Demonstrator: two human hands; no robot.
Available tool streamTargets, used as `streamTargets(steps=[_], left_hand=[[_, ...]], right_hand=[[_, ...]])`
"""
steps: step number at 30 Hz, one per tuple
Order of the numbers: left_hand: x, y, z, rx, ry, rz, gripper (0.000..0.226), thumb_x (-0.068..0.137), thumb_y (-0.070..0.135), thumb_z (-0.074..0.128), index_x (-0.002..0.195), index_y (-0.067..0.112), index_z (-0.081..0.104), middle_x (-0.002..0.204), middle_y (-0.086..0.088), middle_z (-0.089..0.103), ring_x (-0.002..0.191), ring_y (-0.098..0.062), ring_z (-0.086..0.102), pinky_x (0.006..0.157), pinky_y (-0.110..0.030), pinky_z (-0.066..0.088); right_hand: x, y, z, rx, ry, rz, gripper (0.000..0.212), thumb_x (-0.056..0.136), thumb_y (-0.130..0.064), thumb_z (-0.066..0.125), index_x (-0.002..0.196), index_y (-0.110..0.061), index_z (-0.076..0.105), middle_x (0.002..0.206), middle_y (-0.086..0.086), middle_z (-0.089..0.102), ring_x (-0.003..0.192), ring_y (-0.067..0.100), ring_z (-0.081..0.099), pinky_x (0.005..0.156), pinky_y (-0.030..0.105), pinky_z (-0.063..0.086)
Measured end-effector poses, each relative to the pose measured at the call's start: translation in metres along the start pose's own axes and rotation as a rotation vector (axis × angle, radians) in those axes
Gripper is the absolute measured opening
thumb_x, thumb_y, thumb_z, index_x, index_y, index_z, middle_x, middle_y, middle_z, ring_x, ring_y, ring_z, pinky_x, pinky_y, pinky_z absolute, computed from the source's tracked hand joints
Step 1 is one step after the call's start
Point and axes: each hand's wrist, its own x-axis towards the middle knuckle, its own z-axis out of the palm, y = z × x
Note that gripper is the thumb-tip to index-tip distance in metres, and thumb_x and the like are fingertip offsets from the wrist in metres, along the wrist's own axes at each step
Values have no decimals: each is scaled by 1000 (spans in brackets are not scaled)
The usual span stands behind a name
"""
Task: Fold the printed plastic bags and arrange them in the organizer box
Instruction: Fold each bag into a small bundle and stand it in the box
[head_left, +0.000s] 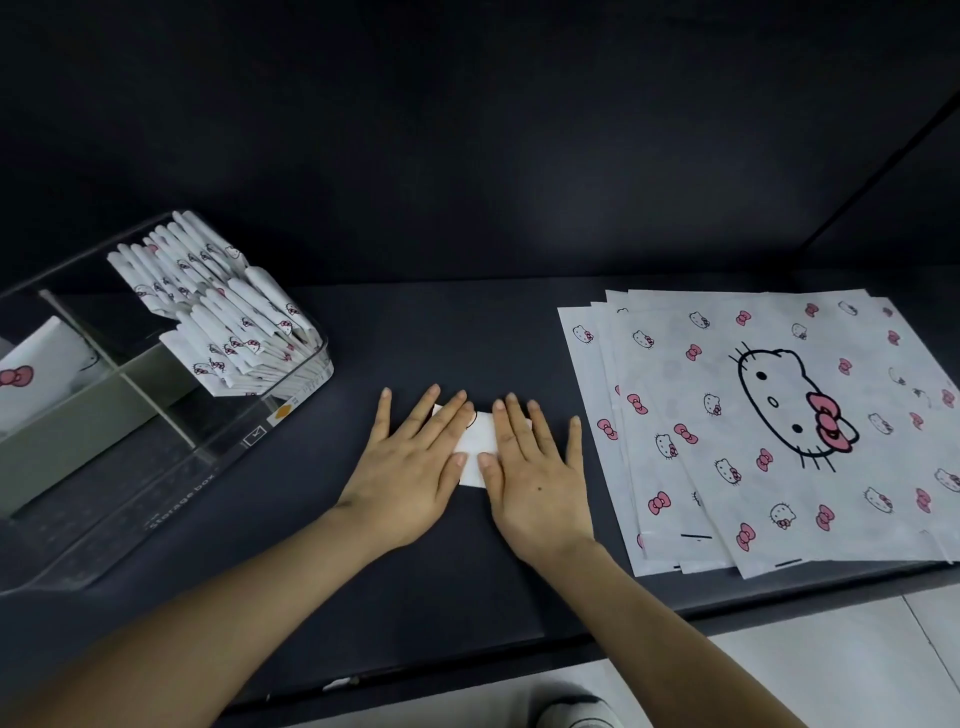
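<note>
We have two hands flat on one folded bag (475, 448) at mid-worktop (415, 332): left hand (413, 470) and right hand (537, 475), each grip spread, fingers straight, pressing it. One clear organizer box (171, 501) at the left holds upright folded bags (223, 317), too crowded to count. At the right, at least four flat bags (779, 415) lie fanned.

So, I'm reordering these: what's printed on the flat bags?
The flat bags: white with pink bows and black-outlined cat faces; head view.

Dark table (441, 332), pale floor (841, 660), shoe (576, 714)
</note>
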Motion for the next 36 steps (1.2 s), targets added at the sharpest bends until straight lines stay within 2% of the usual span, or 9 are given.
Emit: streamTargets(steps=[5,8,11,15,17,19,25,33,36], left_hand=[[0,-1,0,1,-43,-11,54,101,36,17,147,12,34,154,-1,33,144,-24,26,111,-56,9],[0,1,0,-1,-55,-24,55,102,36,15,146,12,37,152,-1,36,142,-24,29,110,-56,10],[0,3,0,-18,-37,-36,54,101,37,17,145,12,39,151,-1,39,142,-25,31,111,-56,11],[-3,7,0,-90,31,-47,53,98,37,27,139,10,47,144,-3,48,137,-25,38,111,-52,14],[-5,8,0,-136,101,-49,52,94,38,34,134,10,53,137,-2,55,131,-24,44,109,-47,20],[-4,7,-2,-213,155,-59,53,88,40,41,129,10,57,127,-1,59,122,-20,48,106,-38,25],[4,-5,-27,-558,13,-196,74,73,59,41,134,18,54,121,5,57,113,-14,47,94,-22,30],[9,-20,-56,-1060,-222,-418,20,85,9,69,99,23,69,95,9,72,90,-5,66,84,-24,51],[6,-15,-61,-1258,-185,-505,17,85,2,68,94,17,69,89,2,74,80,-7,67,73,-15,51]], right_hand=[[-14,16,3,-17,8,87,59,103,-39,6,144,-11,37,146,6,45,136,27,41,108,54,16],[-21,15,-2,-12,101,205,56,101,-36,17,134,-8,53,135,11,56,126,32,52,107,56,30],[-18,-1,-18,93,177,321,51,90,-37,35,114,-4,67,102,11,71,92,32,67,78,45,52],[2,-11,-32,434,-91,594,27,87,-34,54,103,-13,60,88,1,66,82,21,61,65,29,46],[11,-5,-33,601,-184,694,10,79,-26,60,81,-16,58,67,-4,57,62,18,51,53,24,33],[14,0,-37,722,-220,698,19,73,-18,62,58,-14,51,52,-3,43,50,17,37,50,23,26],[8,2,-50,850,-116,514,16,79,-9,67,74,-17,54,79,2,64,77,20,61,67,31,46],[14,15,-62,1227,-175,463,21,82,3,66,76,-14,56,87,14,70,76,15,63,71,25,47],[16,13,-59,1076,-105,435,28,82,-1,68,90,-25,57,91,-7,67,83,7,61,74,18,45]])
